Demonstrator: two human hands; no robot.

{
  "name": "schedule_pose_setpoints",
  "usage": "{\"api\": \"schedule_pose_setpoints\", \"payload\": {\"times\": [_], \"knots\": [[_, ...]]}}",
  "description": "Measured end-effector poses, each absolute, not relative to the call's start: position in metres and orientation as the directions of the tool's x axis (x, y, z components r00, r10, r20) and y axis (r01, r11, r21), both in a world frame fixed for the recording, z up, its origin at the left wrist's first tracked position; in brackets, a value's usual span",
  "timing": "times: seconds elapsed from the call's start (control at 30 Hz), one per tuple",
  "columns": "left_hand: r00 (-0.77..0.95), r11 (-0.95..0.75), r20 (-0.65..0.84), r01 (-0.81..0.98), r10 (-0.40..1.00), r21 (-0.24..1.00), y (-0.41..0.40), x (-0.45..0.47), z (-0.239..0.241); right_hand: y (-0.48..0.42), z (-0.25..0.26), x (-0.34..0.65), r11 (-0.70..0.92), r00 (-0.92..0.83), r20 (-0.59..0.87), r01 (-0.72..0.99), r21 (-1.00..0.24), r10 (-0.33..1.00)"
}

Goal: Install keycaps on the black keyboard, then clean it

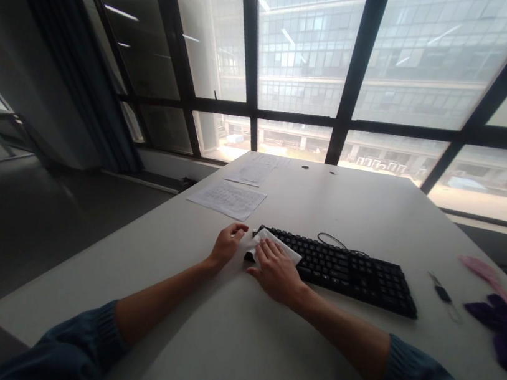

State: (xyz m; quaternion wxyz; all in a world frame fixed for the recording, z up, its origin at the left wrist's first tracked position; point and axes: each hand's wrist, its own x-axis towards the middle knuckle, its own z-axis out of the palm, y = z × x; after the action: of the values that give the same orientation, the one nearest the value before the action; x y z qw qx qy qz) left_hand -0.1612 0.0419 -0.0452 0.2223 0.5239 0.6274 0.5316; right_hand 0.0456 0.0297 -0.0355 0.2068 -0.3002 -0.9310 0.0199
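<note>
- Right hand (276, 272): lay flat and open, palm down and fingers extended, pressed on a white wipe (286, 250). It gripped nothing; the wipe was held only under the fingers.
- White wipe: a crumpled, pale sheet that covered the left end of the black keyboard (355, 275), its far edge showing beyond the fingertips and one corner hanging off toward the counter (259, 348).
- Key relation: the keyboard's long axis ran from that left end away to the person's right and slightly nearer. All the uncovered keys therefore lay to the right of the right hand, along that axis.
- Left hand (227, 244): rested on the counter just beside the keyboard's left end, fingers curled into a loose fist. Whether it pinched anything could not be told. It was the hand farther from the open run of keys.
- Keyboard appearance: matt black and full-width, with a thin cable (332, 239) looped behind it.
- Surroundings: printed sheets (227, 199) beyond the left hand; a purple cloth (505, 329) well apart at the right edge.
</note>
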Motion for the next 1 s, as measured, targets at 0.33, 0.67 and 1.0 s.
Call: {"api": "schedule_pose_setpoints", "payload": {"times": [0.33,0.67,1.0], "knots": [[-0.346,-0.127,0.285,0.413,0.894,0.902,0.043,-0.163,-0.049,0.033,-0.036,0.049,0.778,-0.699,0.362,0.61,-0.148,0.617],[-0.352,-0.124,0.29,0.426,0.89,0.896,0.041,-0.159,-0.044,0.027,-0.029,0.048,0.917,-0.843,0.379,0.397,-0.04,0.381],[-0.342,-0.132,0.298,0.433,0.891,0.892,0.042,-0.16,-0.047,0.028,-0.031,0.048,0.913,-0.844,0.388,0.407,0.015,0.37]]}}
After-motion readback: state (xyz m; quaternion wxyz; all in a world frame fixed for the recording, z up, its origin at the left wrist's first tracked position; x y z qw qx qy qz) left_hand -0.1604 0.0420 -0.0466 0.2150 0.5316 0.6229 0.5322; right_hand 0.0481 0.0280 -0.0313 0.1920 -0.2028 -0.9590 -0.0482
